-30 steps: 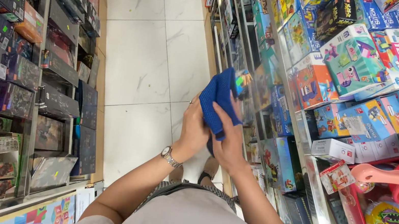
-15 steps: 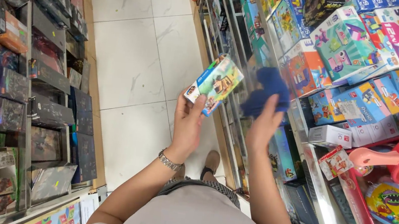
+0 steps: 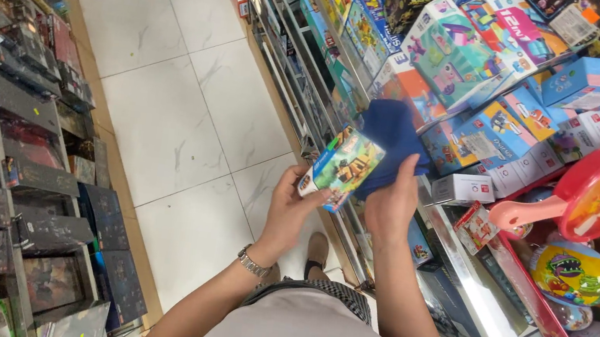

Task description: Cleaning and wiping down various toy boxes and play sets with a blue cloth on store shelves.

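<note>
My left hand (image 3: pixel 293 208), with a metal watch on the wrist, holds a small colourful toy box (image 3: pixel 341 168) by its lower left corner. My right hand (image 3: pixel 393 201) grips a dark blue cloth (image 3: pixel 393 139) that rests against the right side of the box. Both hands are raised in front of my chest, beside the right-hand shelving.
Shelves on the right (image 3: pixel 479 99) carry many bright toy boxes, small white boxes (image 3: pixel 465 189), a red plastic pan toy (image 3: pixel 598 188) and coloured balls (image 3: pixel 572 270). A shelf unit on the left (image 3: pixel 13 177) holds dark boxed sets. A white tiled aisle floor (image 3: pixel 170 97) runs between them.
The cloth first covered the box. The hands then parted, exposing the box, and have now come back together lower, with the cloth at the box's right side.
</note>
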